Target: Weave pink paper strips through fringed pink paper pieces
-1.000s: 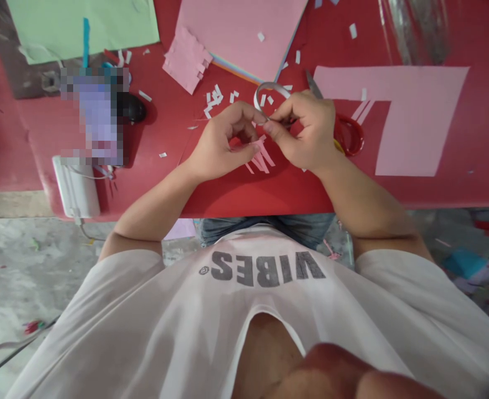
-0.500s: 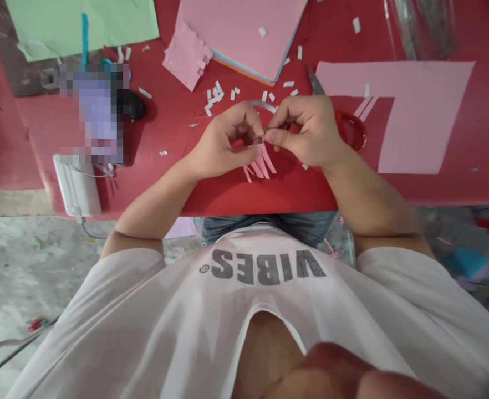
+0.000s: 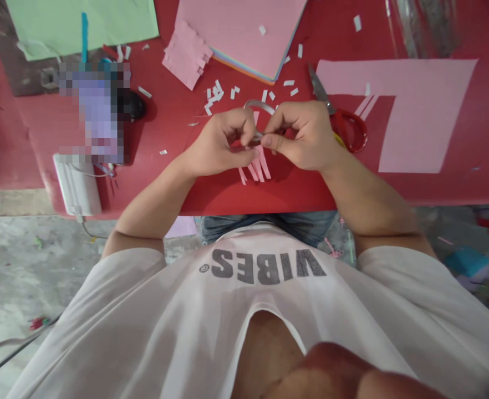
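Observation:
My left hand (image 3: 219, 145) and my right hand (image 3: 305, 136) meet over the red table (image 3: 294, 191), both pinched on a small bundle of pink paper strips (image 3: 256, 166). The strips fan out downward below my fingertips. A curved pale strip (image 3: 256, 105) loops up behind my fingers; which hand holds it is unclear. Red-handled scissors (image 3: 346, 126) lie on the table just right of my right hand.
A large pink sheet with a cut-out corner (image 3: 419, 111) lies at the right. A stack of coloured paper topped with pink (image 3: 244, 33) and a woven pink square (image 3: 186, 55) sit at the back. A green sheet (image 3: 82, 25) lies back left. White scraps (image 3: 217, 94) litter the table.
My two hands have drawn closer together and dropped slightly toward me. The pink strips moved with them. The scissors' handles, partly covered before, show fully now.

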Demonstrator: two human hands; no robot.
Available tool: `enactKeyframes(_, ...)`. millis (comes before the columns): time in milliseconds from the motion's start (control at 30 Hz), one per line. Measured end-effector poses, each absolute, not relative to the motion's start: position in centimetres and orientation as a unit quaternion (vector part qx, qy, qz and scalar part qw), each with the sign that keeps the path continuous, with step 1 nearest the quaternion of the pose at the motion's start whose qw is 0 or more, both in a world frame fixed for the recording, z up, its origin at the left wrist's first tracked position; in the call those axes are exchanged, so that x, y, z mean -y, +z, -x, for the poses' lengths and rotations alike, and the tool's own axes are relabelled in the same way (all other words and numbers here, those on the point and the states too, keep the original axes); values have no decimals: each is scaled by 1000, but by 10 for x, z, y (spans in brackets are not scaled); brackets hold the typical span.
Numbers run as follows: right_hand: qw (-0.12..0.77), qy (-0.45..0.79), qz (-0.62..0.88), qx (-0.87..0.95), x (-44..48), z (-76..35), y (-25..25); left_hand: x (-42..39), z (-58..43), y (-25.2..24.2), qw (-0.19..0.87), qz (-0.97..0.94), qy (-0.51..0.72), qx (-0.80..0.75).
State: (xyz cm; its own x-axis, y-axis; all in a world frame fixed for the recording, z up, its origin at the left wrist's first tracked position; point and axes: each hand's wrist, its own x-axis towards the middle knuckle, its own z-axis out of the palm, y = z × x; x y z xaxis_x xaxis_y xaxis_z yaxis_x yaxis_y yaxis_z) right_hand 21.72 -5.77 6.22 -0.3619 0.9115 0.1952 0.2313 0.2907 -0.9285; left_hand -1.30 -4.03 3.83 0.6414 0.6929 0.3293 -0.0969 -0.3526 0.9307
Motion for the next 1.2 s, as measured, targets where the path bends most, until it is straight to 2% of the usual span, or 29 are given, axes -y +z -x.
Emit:
enactKeyframes(133,464,407,412,670,45,-225,53,37,15,44,547,-713,391,-198)
enactKeyframes(233,487,394,421,656,39,-226,46,32,16,44,558,-697,400,-206)
enactKeyframes(567,479,354,484,641,46,-219,42,44,9,40,546,-732,331,-238)
enactKeyframes(767,454,303,498,674,49,-223,48,44,7,42,559,-709,358,-237)
enactKeyframes(1100,390,351,445,726,58,-222,63,42,11,35,546,-718,358,-241)
enactKeyframes(1200,435,365,447,691,50,-227,64,40,12,38,519,-731,364,-252)
